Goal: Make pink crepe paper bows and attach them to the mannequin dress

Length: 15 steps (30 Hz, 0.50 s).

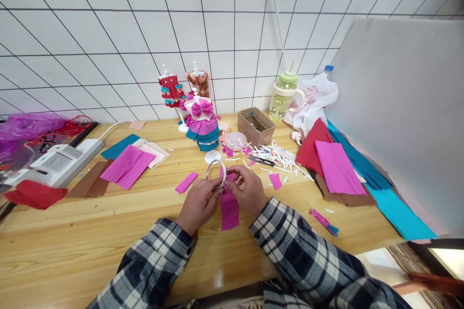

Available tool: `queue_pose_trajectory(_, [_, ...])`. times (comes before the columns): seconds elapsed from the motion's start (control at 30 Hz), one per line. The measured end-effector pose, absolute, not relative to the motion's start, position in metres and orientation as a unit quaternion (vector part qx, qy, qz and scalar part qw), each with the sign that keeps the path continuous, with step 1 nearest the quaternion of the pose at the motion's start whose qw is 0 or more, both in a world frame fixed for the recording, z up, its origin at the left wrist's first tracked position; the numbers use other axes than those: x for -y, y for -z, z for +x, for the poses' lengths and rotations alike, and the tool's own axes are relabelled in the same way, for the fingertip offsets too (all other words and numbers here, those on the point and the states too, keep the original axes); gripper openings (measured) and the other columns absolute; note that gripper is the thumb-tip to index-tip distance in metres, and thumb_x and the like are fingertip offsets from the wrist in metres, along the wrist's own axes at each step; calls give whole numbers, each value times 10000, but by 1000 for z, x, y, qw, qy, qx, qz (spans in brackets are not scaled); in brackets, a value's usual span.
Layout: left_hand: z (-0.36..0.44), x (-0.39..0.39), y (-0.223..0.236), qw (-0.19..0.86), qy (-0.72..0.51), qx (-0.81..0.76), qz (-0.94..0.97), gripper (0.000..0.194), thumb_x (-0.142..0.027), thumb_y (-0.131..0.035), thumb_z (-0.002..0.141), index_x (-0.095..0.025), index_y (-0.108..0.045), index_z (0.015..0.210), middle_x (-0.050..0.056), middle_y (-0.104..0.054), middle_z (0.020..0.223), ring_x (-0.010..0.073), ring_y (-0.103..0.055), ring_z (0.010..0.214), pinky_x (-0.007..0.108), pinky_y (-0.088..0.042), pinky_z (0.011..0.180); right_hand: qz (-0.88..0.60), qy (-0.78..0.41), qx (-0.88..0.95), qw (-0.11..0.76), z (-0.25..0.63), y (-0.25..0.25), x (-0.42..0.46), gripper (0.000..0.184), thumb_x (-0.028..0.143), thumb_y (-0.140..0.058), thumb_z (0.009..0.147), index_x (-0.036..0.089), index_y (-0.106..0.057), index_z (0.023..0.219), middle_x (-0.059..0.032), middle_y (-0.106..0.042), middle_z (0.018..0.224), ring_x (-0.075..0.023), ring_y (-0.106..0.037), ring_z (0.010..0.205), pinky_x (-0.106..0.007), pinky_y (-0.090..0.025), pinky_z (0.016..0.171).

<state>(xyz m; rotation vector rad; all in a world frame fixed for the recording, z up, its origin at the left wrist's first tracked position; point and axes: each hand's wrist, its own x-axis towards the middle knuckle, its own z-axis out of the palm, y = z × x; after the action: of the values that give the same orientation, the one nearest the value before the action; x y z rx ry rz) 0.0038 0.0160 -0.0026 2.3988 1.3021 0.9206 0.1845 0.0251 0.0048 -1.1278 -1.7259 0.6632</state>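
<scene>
My left hand (pixel 199 203) and my right hand (pixel 247 189) meet over the wooden table (pixel 108 231), both pinched closed. Between them stands a white tape roll (pixel 216 172), held at its lower rim by my left fingers. My right fingers grip the top of a magenta crepe paper strip (pixel 229 210) that lies flat toward me. A small magenta piece (pixel 186 182) lies just left of my hands, and another magenta scrap (pixel 275 181) lies to the right.
Paper-dressed mannequin figures (pixel 200 120) stand at the back by the tiled wall. Nearby are a cardboard box (pixel 255 126), a pink dish (pixel 235 140), scissors (pixel 261 160) among white scraps, a green-lidded bottle (pixel 283 96), stacked coloured paper sheets left (pixel 127 166) and right (pixel 337 166), and a white device (pixel 58 161).
</scene>
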Motion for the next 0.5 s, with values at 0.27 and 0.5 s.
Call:
queue_pose_trajectory(0.27, [3,-19,6,74,-274,-452,846,284,-304,-431,956,-183,-628,1120,59,-695,833,191,-611,753,311,-437,687,-463,-277,726,427,186,0,-29,183,216,-591,836,223,-626,1016,-19,-686,901,-174,-610,813,-300,-487,731])
queue_pose_trajectory(0.5, [6,-17,7,31,-238,-481,843,300,-309,-431,959,-204,-629,1158,55,-683,792,199,-598,723,317,-422,663,-452,-322,724,409,183,1,-28,56,210,-602,819,225,-593,872,-18,-697,942,-181,-636,870,-311,-509,754])
